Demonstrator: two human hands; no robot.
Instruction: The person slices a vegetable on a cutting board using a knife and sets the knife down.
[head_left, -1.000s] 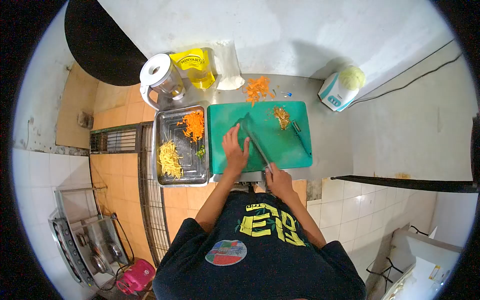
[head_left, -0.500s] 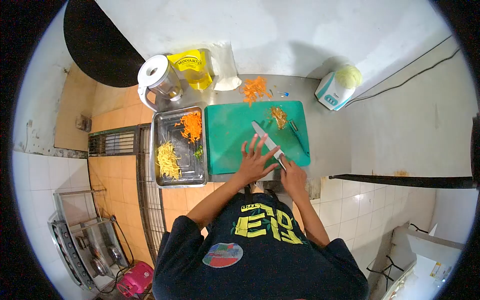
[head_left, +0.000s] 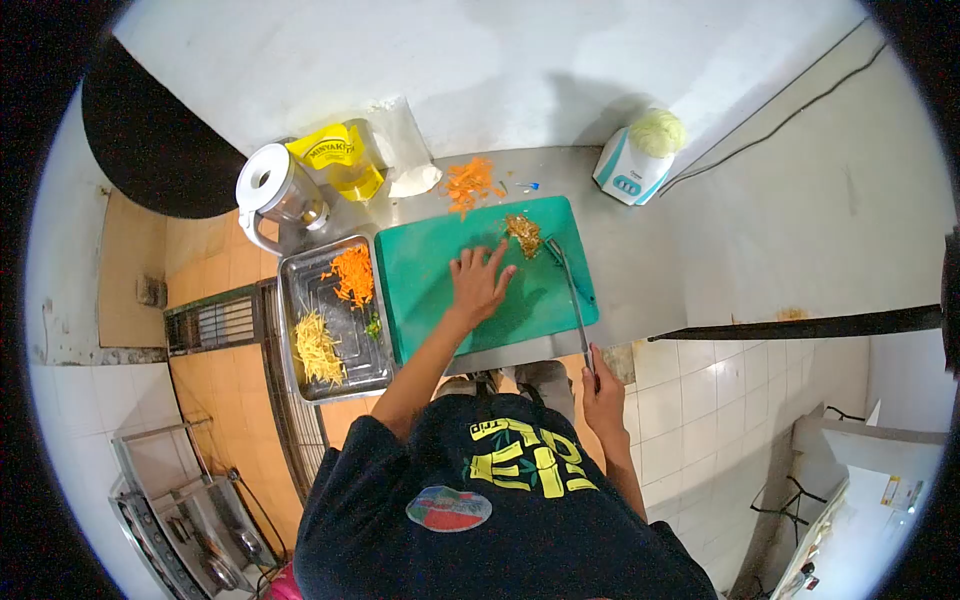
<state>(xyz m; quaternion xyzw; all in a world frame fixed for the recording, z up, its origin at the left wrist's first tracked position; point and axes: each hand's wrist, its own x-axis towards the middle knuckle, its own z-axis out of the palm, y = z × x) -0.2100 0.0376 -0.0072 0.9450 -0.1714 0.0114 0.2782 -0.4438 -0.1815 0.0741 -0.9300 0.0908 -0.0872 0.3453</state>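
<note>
Steel-topped table stands against a pale wall; a green cutting board is set slightly askew at mid-frame. Left hand: released, fingers spread above the middle of the board, index finger pointing at the brown shavings near the board's upper right; contact with them cannot be confirmed. Right hand: closed on the handle of the knife, whose blade runs up the right side of the board, seen nearly edge-on, and crosses over the green peeler. Keep the grip firm and the blade turned away from the spread fingers. Hold the knife tip clear of the peeler, since the two could snag. Work the free hand from the side opposite the blade, and keep the shavings gathered in one pile. Metal tray: just left of the board, with orange shreds at its top and pale yellow strips at lower left. Orange peelings lie above the board. Jug and yellow pouch stand upper left; white appliance, upper right. Tiled floor shows below the table.
</note>
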